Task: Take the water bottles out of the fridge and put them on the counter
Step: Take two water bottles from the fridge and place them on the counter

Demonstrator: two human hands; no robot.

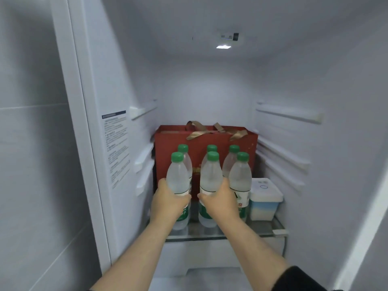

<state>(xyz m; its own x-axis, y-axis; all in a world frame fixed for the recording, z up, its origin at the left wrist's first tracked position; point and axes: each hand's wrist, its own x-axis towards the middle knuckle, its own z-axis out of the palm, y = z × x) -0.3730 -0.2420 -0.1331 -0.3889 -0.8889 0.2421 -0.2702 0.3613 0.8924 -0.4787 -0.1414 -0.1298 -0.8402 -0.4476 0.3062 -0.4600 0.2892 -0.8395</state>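
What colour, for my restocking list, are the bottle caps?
Green: all six caps are green, seen best in the head view.

A black sleeve (300, 279) covers the right arm (259, 245) above its bare forearm.

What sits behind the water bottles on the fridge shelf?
A red gift box with gold ribbon handles stands behind them. The bottles cover most of its lower front.
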